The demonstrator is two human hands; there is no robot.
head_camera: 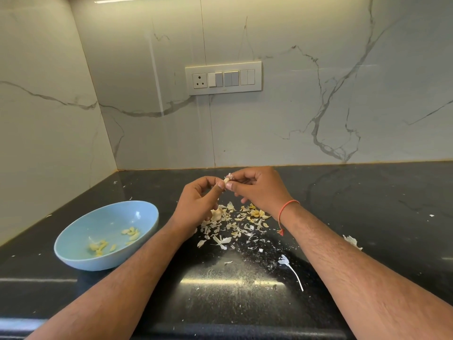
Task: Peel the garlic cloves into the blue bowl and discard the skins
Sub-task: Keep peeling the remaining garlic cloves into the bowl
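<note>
Two bare forearms reaching forward over the dark counter [367, 192], an orange thread [288, 204] around the right wrist. Farther on, many loose skins [235, 224] scattered under the hands, blue bowl [73, 251] to the left with peeled cloves [131, 232] inside. Above the skins, left hand [198, 200] and right hand [257, 190] raised close together, fingertips of both pinching one garlic clove [226, 179] between them, other fingers curled.

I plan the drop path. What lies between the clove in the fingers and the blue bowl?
In the head view, only the left hand and bare black counter lie between the clove and blue bowl.
</note>
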